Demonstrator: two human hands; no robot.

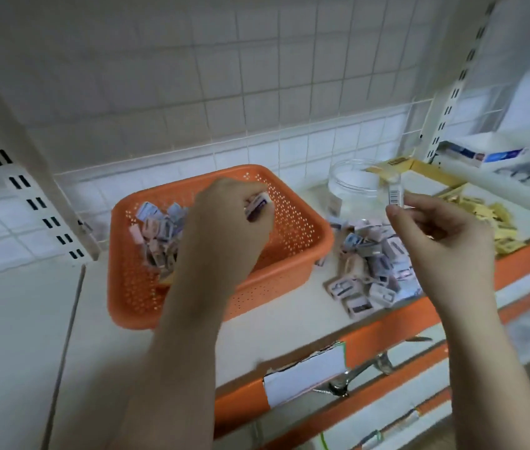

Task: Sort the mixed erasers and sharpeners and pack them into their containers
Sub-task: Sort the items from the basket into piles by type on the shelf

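My left hand (224, 216) reaches over basket (302, 254), fingers curled round small packet (258, 206); right hand (442, 235) raised above loose pile (371, 264), pinching barcoded piece (395, 193); jar (354, 183) behind.

I can't make out a single legible word or number from here. The nearest thing is a barcode label (394, 193) on the small piece pinched in my right hand (445, 235); its bars show, its digits are too blurred. The blue-and-white box (484, 154) on the far right shelf carries print, all smeared.
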